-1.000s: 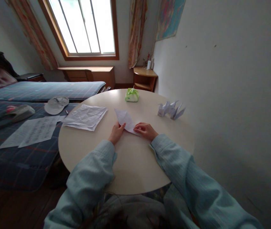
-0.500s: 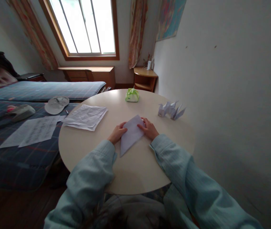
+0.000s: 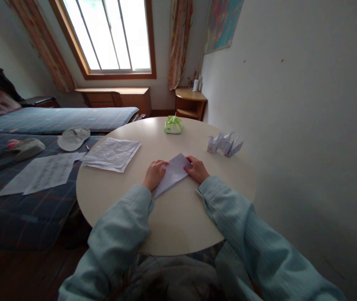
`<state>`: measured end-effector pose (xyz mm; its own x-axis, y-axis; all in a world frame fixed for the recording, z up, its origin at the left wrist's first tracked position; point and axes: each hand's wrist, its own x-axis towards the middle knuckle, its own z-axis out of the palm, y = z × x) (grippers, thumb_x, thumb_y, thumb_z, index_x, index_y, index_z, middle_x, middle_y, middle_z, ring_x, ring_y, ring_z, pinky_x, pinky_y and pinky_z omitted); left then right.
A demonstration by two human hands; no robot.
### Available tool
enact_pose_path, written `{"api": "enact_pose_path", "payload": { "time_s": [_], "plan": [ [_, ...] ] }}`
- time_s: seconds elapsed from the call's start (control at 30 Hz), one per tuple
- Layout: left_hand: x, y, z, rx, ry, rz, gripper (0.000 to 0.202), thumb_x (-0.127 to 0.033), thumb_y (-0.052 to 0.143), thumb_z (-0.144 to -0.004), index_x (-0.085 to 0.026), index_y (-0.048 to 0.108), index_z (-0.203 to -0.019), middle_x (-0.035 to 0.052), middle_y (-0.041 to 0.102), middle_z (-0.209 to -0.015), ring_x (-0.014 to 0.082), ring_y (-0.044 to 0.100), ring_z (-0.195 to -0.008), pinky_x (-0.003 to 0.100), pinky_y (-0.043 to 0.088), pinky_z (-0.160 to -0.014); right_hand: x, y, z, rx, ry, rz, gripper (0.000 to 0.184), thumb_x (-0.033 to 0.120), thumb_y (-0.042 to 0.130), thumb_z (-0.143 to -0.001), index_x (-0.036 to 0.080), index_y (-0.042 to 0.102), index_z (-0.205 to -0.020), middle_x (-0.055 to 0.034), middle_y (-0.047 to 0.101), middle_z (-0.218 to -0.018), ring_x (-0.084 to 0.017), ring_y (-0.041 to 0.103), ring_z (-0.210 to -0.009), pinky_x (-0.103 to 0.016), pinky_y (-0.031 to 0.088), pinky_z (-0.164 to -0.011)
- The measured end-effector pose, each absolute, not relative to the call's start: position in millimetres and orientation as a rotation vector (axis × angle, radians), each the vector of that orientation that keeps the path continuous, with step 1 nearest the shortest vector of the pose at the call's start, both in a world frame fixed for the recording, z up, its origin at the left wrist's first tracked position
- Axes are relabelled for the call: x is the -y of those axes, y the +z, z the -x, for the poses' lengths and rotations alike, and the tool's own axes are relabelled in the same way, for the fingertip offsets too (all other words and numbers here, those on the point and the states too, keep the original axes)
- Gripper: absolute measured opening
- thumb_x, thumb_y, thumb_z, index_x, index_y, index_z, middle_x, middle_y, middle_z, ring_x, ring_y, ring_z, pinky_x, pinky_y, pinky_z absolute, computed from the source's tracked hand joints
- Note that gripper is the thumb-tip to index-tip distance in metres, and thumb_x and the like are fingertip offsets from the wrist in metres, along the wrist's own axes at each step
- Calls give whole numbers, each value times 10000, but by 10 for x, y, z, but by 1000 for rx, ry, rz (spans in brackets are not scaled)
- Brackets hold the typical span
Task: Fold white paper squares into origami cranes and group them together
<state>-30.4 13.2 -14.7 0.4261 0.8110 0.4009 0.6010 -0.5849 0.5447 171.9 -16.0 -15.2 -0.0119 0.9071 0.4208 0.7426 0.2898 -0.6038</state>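
Observation:
A folded sheet of white paper (image 3: 175, 170) is held between my two hands over the middle of the round table (image 3: 181, 225). My left hand (image 3: 155, 173) grips its left edge, with thumb and fingers closed on it. At the upper right corner, my right hand (image 3: 196, 169) pinches the paper between thumb and fingers. One pointed end of the paper reaches down toward me, below my left hand. Its underside is hidden.
Several folded paper figures (image 3: 224, 144) stand at the table's right. A stack of creased paper sheets (image 3: 112, 154) lies at the left, and a green tissue pack (image 3: 173, 125) at the back. Left of the table, a bed (image 3: 52, 217) holds printed sheets (image 3: 40, 173) and a cap (image 3: 74, 139).
The paper has tilted and now looks narrower, its lower point nearer my left hand. My left hand has turned and shifted slightly left. My right hand stays almost in place.

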Motion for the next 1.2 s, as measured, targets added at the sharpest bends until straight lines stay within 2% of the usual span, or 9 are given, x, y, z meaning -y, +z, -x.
{"api": "enact_pose_path", "payload": {
  "time_s": [0.07, 0.13, 0.27, 0.4, 0.6, 0.77, 0.9, 1.07, 1.2],
  "plan": [
    [-138, -158, 305, -1257, 950, -2353, 333, -109, 468, -704, -189, 595, -1001, 56, 602, -1009, 190, 513, -955, 340, 387, -908, 174, -139, -1709, 1826, 265, 1434, 233, 58, 488, -604, 159, 582, -792, -43, 591, -785, -156, 529, -762, -284, 430, -717],
    [-140, -160, 300, -1277, 965, -2341, 332, -113, 467, -713, -184, 592, -1012, 61, 602, -1012, 189, 515, -952, 336, 389, -904, 192, -123, -1699, 1862, 282, 1358, 267, 3, 432, -572, 167, 593, -708, -34, 586, -757, -145, 529, -761, -268, 429, -708],
    [-128, -137, 280, -1274, 927, -2363, 255, -124, 420, -751, -189, 652, -835, 50, 631, -900, 175, 533, -887, 317, 403, -878, 224, -100, -1679, 1909, 355, 1236, 329, -36, 387, -530, 174, 613, -642, -30, 601, -789, -136, 544, -800, -255, 431, -713],
    [-127, -127, 271, -1287, 909, -2341, 264, -106, 418, -738, -194, 666, -757, 46, 630, -853, 158, 542, -825, 303, 416, -849, 245, -74, -1659, 1916, 414, 1229, 268, 0, 440, -576, 174, 632, -645, -31, 615, -778, -132, 553, -778, -253, 437, -705],
    [-136, -137, 288, -1293, 905, -2309, 263, -111, 424, -730, -205, 669, -747, 39, 627, -862, 161, 534, -849, 304, 418, -849, 265, -28, -1650, 1978, 441, 1220, 245, 45, 468, -637, 177, 661, -711, -30, 632, -817, -138, 552, -819, -277, 420, -794],
    [-112, -105, 304, -1295, 887, -2340, 309, -56, 398, -688, -210, 662, -737, 29, 635, -865, 166, 529, -868, 307, 417, -857, 254, -35, -1655, 2025, 445, 1235, 228, 114, 458, -729, 179, 673, -693, -34, 641, -825, -143, 554, -815, -286, 415, -794],
    [-92, -76, 311, -1268, 874, -2362, 323, -35, 396, -648, -210, 655, -730, 20, 644, -860, 164, 536, -871, 304, 419, -864, 239, -73, -1654, 2023, 421, 1252, 128, 151, 543, -704, 180, 668, -699, -38, 643, -813, -146, 556, -800, -287, 423, -779],
    [-61, -65, 284, -1197, 821, -2400, 302, -104, 396, -725, -192, 650, -862, 39, 637, -994, 159, 534, -963, 290, 389, -913, 207, -123, -1674, 1992, 347, 1307, 189, 63, 551, -652, 182, 656, -756, -41, 631, -821, -144, 549, -811, -279, 432, -774],
    [-16, -70, 248, -1160, 664, -2456, 354, -352, 428, -791, -205, 572, -1080, 62, 529, -1214, 191, 435, -1152, 340, 299, -994, 174, -156, -1691, 1958, 290, 1351, 219, 45, 513, -679, 187, 652, -771, -40, 630, -800, -143, 546, -796, -279, 434, -749]
  ]
}}
